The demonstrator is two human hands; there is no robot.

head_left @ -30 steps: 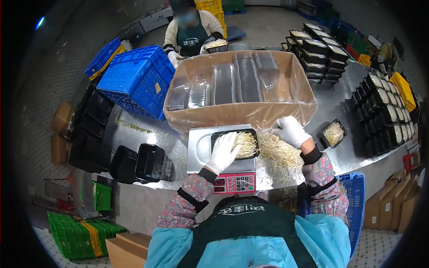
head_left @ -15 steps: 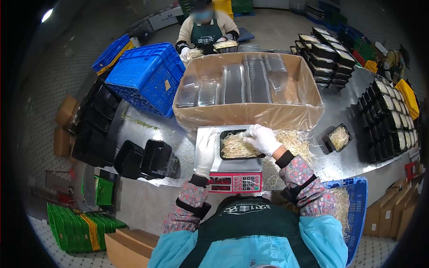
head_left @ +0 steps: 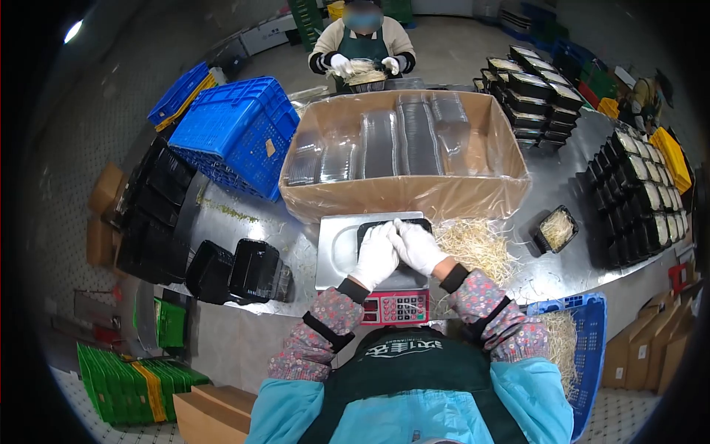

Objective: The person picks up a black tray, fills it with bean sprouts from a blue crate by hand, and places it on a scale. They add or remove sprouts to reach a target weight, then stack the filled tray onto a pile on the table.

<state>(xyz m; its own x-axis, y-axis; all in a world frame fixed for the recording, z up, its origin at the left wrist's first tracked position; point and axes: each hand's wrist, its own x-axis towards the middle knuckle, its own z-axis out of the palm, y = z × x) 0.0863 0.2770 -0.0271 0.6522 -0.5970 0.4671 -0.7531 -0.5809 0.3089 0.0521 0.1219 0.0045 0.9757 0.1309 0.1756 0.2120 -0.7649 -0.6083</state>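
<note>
My left hand [head_left: 376, 255] and my right hand [head_left: 419, 246], both in white gloves, meet over a black plastic tray [head_left: 362, 231] on the scale's metal plate [head_left: 336, 255]. Their fingers reach forward, laid over the tray with the fingertips close together. The tray's contents are mostly hidden beneath my gloves. The scale's red keypad panel [head_left: 396, 307] faces me. A loose heap of bean sprouts [head_left: 477, 248] lies on the table just right of my right hand.
A lined cardboard box [head_left: 399, 194] with stacked clear lids stands behind the scale. Black trays [head_left: 255, 270] sit left, beside a blue crate [head_left: 233, 133]. Right are a filled tray [head_left: 556, 229] and tray stacks [head_left: 640, 200]. A co-worker [head_left: 362, 44] handles sprouts opposite. A blue basket [head_left: 592, 355] holds sprouts.
My left hand has moved right from the scale's left edge onto the tray. My right hand has shifted slightly, joining it. The co-worker's hands have come together around their tray.
</note>
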